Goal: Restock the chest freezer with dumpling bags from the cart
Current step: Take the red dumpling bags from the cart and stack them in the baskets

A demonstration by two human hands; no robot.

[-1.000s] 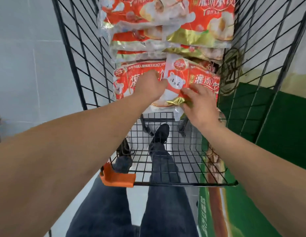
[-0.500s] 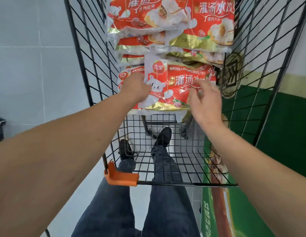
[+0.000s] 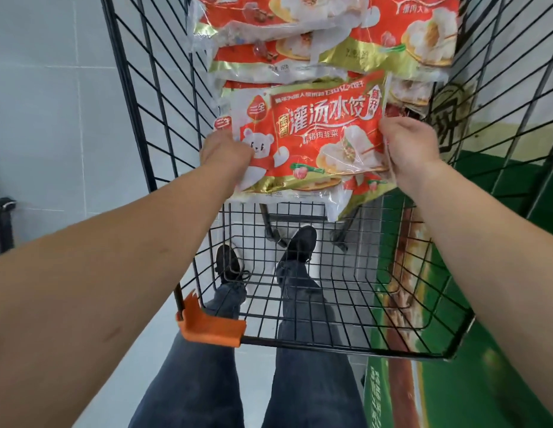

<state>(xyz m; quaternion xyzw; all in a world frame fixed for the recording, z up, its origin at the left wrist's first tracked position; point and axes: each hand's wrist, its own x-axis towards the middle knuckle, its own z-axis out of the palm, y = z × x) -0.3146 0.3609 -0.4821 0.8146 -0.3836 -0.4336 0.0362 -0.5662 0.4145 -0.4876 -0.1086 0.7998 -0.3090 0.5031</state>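
In the wire cart (image 3: 164, 125), both hands grip a 灌汤水饺 dumpling bag (image 3: 312, 140).

In the wire cart (image 3: 164, 125), a stack of dumpling bags (image 3: 324, 41) fills the frame's top centre; just below it, a dumpling bag (image 3: 312, 140) sits between left hand (image 3: 226, 152) and right hand (image 3: 411, 149), shoes (image 3: 300, 242) beneath

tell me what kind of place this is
Most likely a supermarket or grocery shop floor during restocking. A black wire cart holds a pile of retail dumpling bags, both hands grip one bag from it, and a green printed cabinet side, perhaps a freezer, stands beside the cart.
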